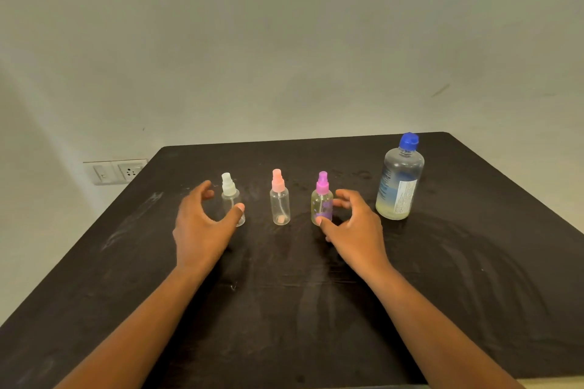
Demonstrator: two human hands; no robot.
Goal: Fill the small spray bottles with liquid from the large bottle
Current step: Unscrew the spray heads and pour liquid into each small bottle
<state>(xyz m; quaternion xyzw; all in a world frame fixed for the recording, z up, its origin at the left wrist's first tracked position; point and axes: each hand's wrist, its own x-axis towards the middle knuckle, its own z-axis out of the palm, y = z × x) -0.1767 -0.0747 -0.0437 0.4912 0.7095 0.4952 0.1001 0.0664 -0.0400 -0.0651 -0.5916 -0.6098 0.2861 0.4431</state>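
Note:
Three small spray bottles stand in a row on the black table (442, 294). The white-capped bottle (230, 196) and the pink-capped bottle (279, 202) look empty, while the purple-capped bottle (322, 202) holds yellowish liquid. The large clear bottle (399, 180) with a blue cap stands at the right, with a little yellowish liquid at its bottom. My left hand (202, 227) curves loosely around the white-capped bottle, thumb in front of it and fingers apart from it. My right hand (357, 227) curves beside the purple-capped bottle, its thumb tip at the base.
The table's far edge runs along a plain wall. A wall socket plate (115, 171) sits at the left, below table height. The table surface shows wipe smears in front of the bottles.

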